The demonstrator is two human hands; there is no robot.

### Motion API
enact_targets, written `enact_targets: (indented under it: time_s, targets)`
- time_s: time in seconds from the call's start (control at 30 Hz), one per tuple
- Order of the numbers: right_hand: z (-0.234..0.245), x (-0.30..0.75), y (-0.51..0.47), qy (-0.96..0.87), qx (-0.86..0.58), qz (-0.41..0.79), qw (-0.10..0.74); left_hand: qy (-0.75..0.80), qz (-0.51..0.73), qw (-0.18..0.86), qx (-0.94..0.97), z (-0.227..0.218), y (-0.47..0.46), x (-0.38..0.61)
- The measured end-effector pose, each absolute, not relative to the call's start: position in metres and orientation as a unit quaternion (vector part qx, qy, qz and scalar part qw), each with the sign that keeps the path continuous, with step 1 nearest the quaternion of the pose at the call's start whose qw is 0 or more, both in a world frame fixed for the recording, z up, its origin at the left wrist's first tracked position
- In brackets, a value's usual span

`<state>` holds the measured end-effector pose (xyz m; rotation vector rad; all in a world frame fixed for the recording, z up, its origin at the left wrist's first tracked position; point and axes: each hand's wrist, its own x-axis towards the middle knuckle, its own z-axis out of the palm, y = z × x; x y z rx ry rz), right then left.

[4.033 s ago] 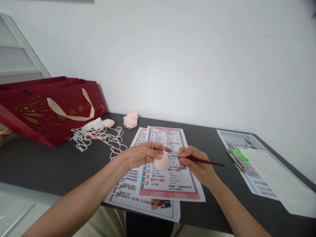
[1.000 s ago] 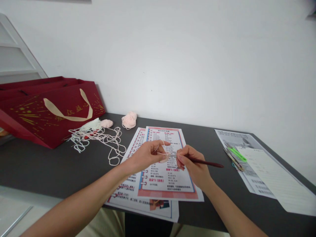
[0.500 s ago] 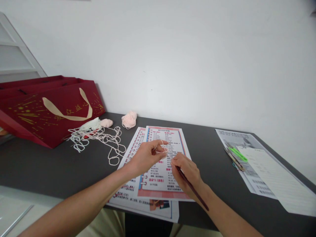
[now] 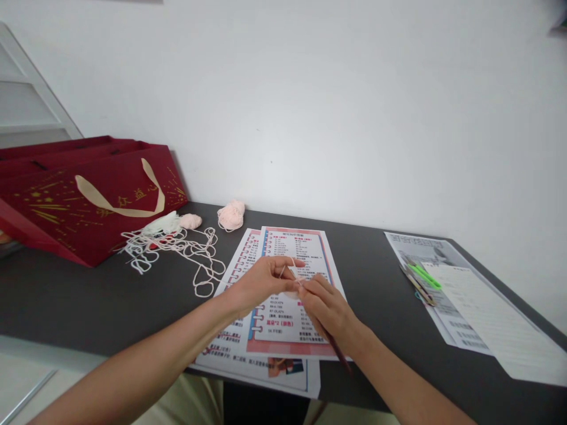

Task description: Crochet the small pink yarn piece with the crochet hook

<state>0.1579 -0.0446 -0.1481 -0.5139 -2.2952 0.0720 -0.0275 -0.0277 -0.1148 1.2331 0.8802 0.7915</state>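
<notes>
My left hand [image 4: 260, 282] pinches a small pale pink crochet piece [image 4: 290, 294] between thumb and fingers. A strand of light yarn [image 4: 293, 262] runs over its raised index finger. My right hand [image 4: 326, 306] is closed around a crochet hook [image 4: 338, 353], whose dark red handle slants down toward the desk's near edge. The fingertips of both hands meet at the crochet piece, and the hook's tip is hidden there. Beneath the hands lie two overlapping printed pattern sheets [image 4: 305, 347] with red and black text.
At the left stands a dark red paper bag [image 4: 57, 206] with a cream ribbon handle. Loose white yarn [image 4: 204, 255] spreads in front of it, near a pale pink yarn ball [image 4: 231, 215]. On the right, a green-handled tool [image 4: 426, 276] and a metal tool [image 4: 419, 284] lie on papers [image 4: 500, 324].
My right hand has moved left to the crochet piece, closing the gap between the hands. The hook's handle has swung left and points down more steeply. My left hand has barely moved.
</notes>
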Motion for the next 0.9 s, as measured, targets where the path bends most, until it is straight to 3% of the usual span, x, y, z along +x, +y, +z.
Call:
enact_targets:
  time_s: [0.13,0.2,0.47,0.67,0.8,0.9]
  targets:
    - [-0.149,0.155,-0.048,-0.890,-0.223,-0.090,0.386,0.399,0.362,0.697,0.473,-0.117,-0.030,-0.024]
    - [-0.150,0.150,-0.050,-0.874,-0.251,-0.090,0.406,0.409,0.392,0.685,0.458,-0.118,-0.032,-0.021]
    - [-0.151,0.144,-0.056,-0.679,-0.396,0.320,0.529,0.393,0.460,0.592,0.532,-0.117,-0.030,-0.020]
    - [-0.145,0.147,-0.052,-0.605,-0.389,0.425,0.550,0.386,0.455,0.568,0.567,-0.119,-0.025,-0.026]
    - [-0.134,0.147,-0.045,-0.497,-0.354,0.573,0.547,0.411,0.427,0.532,0.605,-0.117,-0.026,-0.027]
    - [-0.130,0.152,-0.043,-0.522,-0.368,0.560,0.528,0.423,0.414,0.514,0.621,-0.114,-0.025,-0.029]
